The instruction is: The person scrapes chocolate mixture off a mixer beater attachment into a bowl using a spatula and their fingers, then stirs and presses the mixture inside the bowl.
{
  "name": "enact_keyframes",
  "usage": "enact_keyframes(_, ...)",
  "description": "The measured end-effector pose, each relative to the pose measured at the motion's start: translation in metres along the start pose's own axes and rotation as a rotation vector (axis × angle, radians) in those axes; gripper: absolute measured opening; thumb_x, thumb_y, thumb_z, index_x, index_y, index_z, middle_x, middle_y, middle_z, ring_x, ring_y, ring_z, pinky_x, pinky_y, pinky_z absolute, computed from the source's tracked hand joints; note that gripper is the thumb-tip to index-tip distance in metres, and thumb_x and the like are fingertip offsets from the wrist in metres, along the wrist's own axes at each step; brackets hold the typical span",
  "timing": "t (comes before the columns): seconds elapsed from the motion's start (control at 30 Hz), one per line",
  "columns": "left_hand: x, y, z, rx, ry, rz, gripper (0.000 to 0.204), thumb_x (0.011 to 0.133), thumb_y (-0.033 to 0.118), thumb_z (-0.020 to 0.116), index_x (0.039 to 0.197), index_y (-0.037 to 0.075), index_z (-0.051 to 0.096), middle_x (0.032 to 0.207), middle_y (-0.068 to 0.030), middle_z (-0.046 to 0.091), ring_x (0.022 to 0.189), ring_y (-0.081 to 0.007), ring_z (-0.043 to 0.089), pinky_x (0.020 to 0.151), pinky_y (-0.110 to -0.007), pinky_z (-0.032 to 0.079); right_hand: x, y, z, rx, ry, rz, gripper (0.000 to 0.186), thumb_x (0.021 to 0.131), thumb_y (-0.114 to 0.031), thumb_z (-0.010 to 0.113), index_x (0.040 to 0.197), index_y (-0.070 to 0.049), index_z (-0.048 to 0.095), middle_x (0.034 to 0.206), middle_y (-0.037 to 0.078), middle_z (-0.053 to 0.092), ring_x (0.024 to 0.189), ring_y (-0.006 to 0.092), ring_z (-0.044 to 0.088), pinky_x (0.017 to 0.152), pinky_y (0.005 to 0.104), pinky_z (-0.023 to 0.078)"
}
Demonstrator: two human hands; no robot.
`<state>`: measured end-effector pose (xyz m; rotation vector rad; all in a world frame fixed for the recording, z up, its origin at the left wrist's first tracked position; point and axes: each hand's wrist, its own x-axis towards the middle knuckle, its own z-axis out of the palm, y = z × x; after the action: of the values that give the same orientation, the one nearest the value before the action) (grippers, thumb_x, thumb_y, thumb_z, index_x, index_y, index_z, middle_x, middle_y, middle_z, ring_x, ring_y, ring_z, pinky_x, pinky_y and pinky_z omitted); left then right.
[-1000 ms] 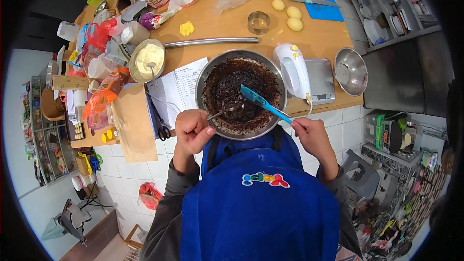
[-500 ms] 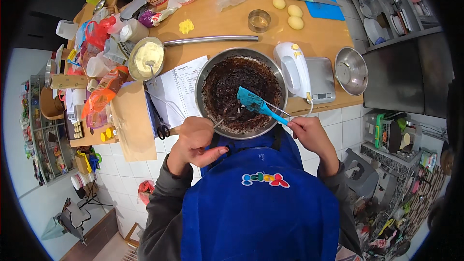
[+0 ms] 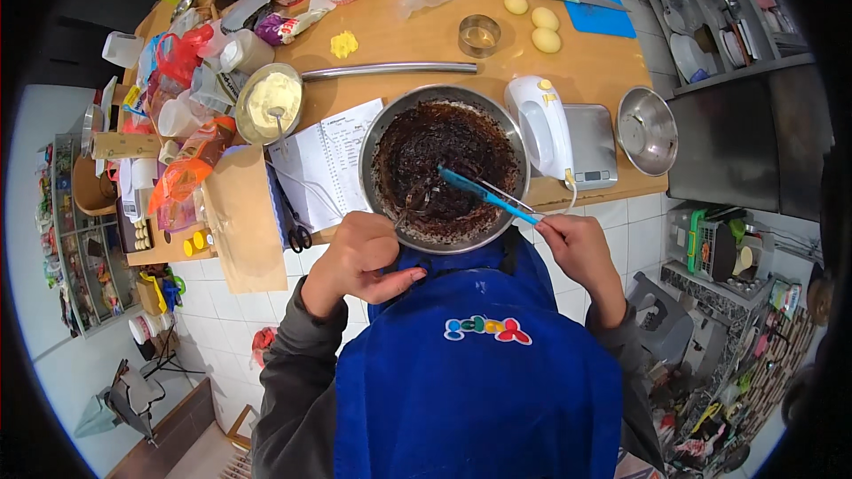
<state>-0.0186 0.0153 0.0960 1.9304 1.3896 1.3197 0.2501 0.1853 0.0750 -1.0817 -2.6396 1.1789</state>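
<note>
A large metal mixing bowl [image 3: 444, 93] holding dark chocolate batter stands at the near edge of the wooden counter [image 3: 417, 40]. My right hand [image 3: 577, 250] grips the handle of a blue spatula [image 3: 475, 191], whose blade lies in the batter near the bowl's middle. My left hand [image 3: 359, 257] is just off the bowl's near-left rim, over the counter edge. Its fingers are stretched out to the right above my blue apron [image 3: 479, 372] and hold nothing.
A white hand mixer [image 3: 541, 129], a scale [image 3: 593, 146] and an empty metal bowl [image 3: 648, 129] sit right of the big bowl. To its left lie a printed sheet [image 3: 328, 160], scissors [image 3: 297, 231], a brown paper bag [image 3: 244, 217] and a small bowl of pale cream [image 3: 271, 102]. Dough balls [image 3: 524, 2], a ring cutter [image 3: 479, 35] and a blue board [image 3: 595, 0] lie further back.
My left hand has let go of the bowl's near rim and drawn back toward my body with its fingers spread out. The spatula has shifted slightly in the batter.
</note>
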Motion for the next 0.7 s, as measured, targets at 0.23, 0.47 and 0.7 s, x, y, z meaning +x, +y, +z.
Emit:
enact_keyframes(0.23, 0.01, 0.006, 0.002, 0.029, -0.081, 0.06, 0.047, 0.064, 0.013, 0.077, 0.048, 0.011, 0.033, 0.045, -0.0046, 0.031, 0.039, -0.0247, 0.039, 0.037, -0.035, 0.026, 0.003, -0.009, -0.011, -0.274, 0.037, -0.244, 0.017, 0.081, -0.021, 0.064, 0.071, -0.008, 0.061, 0.063, 0.01, 0.056, 0.058, 0.031, 0.058, 0.052, 0.0412, 0.045)
enact_keyframes(0.47, 0.016, 0.011, 0.007, 0.084, -0.157, 0.115, 0.044, 0.065, 0.014, 0.076, 0.049, 0.01, 0.036, 0.046, -0.0043, 0.037, 0.041, -0.0229, 0.043, 0.037, -0.035, 0.031, 0.008, -0.02, -0.012, -0.392, 0.038, -0.279, 0.014, 0.082, -0.018, 0.065, 0.072, -0.008, 0.062, 0.06, 0.01, 0.055, 0.057, 0.0315, 0.057, 0.05, 0.0418, 0.043)
enact_keyframes(0.7, 0.016, 0.009, 0.004, 0.08, -0.149, 0.102, 0.044, 0.065, 0.014, 0.076, 0.049, 0.01, 0.036, 0.046, -0.0046, 0.036, 0.041, -0.0231, 0.042, 0.037, -0.035, 0.031, 0.003, -0.01, -0.017, -0.338, 0.07, -0.21, 0.016, 0.082, -0.021, 0.064, 0.072, -0.009, 0.059, 0.061, 0.01, 0.055, 0.056, 0.0316, 0.058, 0.05, 0.0432, 0.044)
